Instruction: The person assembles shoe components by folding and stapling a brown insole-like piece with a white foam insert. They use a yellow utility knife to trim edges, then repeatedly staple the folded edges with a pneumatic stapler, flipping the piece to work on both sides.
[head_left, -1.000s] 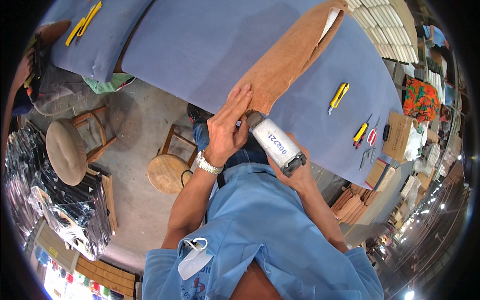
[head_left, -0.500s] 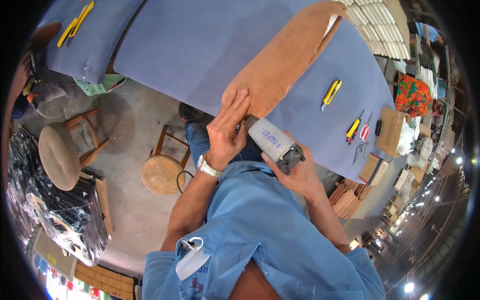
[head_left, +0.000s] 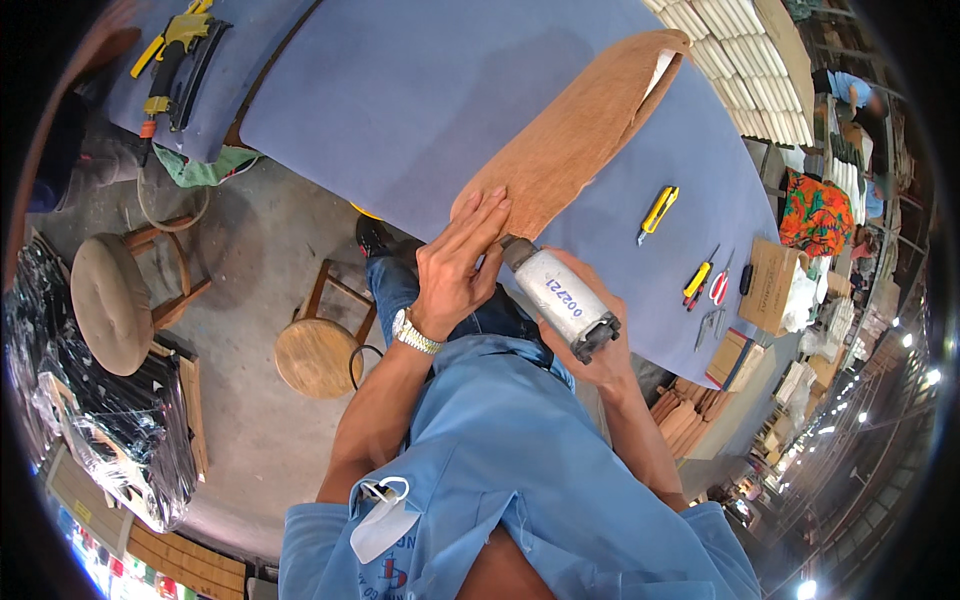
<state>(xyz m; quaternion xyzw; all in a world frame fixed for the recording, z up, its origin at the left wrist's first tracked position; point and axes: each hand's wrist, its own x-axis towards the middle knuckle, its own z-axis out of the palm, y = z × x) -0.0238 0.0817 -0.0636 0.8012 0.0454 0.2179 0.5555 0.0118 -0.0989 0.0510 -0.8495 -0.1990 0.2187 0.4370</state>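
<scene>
A long, rounded panel covered in brown fabric (head_left: 570, 150) lies slantwise on the blue table, with a white strip showing in its folded far end. My left hand (head_left: 460, 260), a metal watch on its wrist, rests on the panel's near end with its fingers stretched out over the fabric. My right hand (head_left: 600, 350) is wrapped round a staple gun (head_left: 562, 295) with a grey metal body and a black end cap. The gun's dark nose is at the panel's near edge, close to my left thumb; whether it touches is unclear. My right fingers are mostly hidden beneath the gun.
On the blue table (head_left: 380, 100) lie a yellow utility knife (head_left: 658, 213), a yellow cutter (head_left: 700, 278) and red-handled scissors (head_left: 720, 285). At far left are a yellow-black staple gun (head_left: 180, 60) with a hose and another person's arm. Two stools (head_left: 320, 358) stand left.
A yellow-black staple gun with its hose has come onto the far-left table. The view has shifted slightly; my hands stay at the panel's near end, and the right still grips its staple gun.
</scene>
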